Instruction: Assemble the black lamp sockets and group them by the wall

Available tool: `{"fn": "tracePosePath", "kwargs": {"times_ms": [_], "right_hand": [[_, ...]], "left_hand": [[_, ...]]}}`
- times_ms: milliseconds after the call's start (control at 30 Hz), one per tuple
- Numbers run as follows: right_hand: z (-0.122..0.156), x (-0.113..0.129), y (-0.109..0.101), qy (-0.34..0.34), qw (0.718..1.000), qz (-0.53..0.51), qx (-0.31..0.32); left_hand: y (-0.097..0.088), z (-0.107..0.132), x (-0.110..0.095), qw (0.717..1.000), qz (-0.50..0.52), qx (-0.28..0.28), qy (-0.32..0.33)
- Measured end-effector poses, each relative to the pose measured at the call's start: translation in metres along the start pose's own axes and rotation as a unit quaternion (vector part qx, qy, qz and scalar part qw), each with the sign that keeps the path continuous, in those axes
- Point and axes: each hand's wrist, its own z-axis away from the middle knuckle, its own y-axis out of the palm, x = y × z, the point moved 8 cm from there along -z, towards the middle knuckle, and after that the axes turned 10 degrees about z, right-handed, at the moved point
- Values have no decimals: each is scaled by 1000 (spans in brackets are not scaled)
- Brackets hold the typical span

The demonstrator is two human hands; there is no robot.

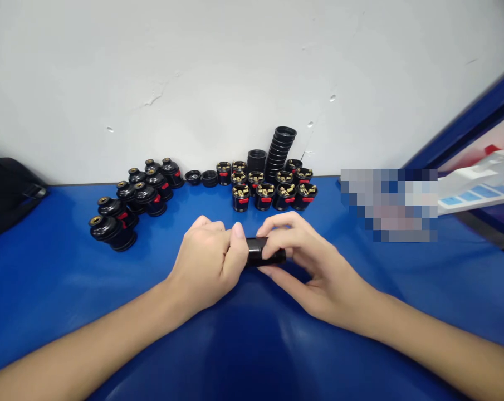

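black socket part [265, 252] sits at centre frame, just above the blue table [59, 278], held between both hands. left hand [210, 262] is curled into a near-fist at the part's left end, thumb laid along the top; whatever it grips beyond that end is hidden inside the fingers. right hand [306, 262] wraps the right end, fingers arched over the top and thumb underneath, closed on the part. the two opposed grips on one short cylinder look like a hold for twisting or pressing two pieces together, though the joint itself is covered.

appearance: glossy black, short, cylindrical, lying sideways; only the middle band shows between the hands. no brass or red visible on it from here.

surroundings: left of centre, a cluster of domed black caps [130, 203] with brass tops and red tabs, lying in rough rows. upper centre, upright socket bodies [272, 192] with brass contacts facing up, grouped tightly. behind them a leaning stack of black rings [280, 147] against the white wall [235, 67], and two loose rings [201, 177] beside. sorted groups within arm's reach suggest separate supplies. dark bag [5, 192] at far left edge.
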Motion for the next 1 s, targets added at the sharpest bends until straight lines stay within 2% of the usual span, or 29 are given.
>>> {"fn": "tracePosePath", "kwargs": {"times_ms": [67,200,267,333,467,567,633,733,867,933,1000], "right_hand": [[-1,1,2,20,1000,-3,16],[1,-13,9,151,985,-63,57],[4,-17,14,179,977,-83,80],[3,-15,13,159,980,-101,61],[0,-4,-1,65,994,-83,-16],[-1,2,-6,31,999,-28,-32],[-1,3,-5,27,999,-15,-23],[-1,1,-4,43,997,-64,-10],[0,-12,4,128,983,-127,17],[2,-18,11,174,975,-124,51],[2,-20,12,182,975,-116,59]], "left_hand": [[0,0,-3,1000,-7,-5,19],[-2,2,-13,997,-24,-24,70],[-3,2,-15,996,-28,-30,80],[-3,1,-11,998,-24,-26,61],[-1,0,3,1000,9,-8,-15],[1,0,8,998,34,0,-46],[0,0,7,998,34,2,-44],[-2,0,-1,1000,14,-1,1],[-3,2,-14,997,-9,-6,70],[-3,3,-18,996,-13,-5,84],[-2,3,-17,997,-14,-4,77]]}}
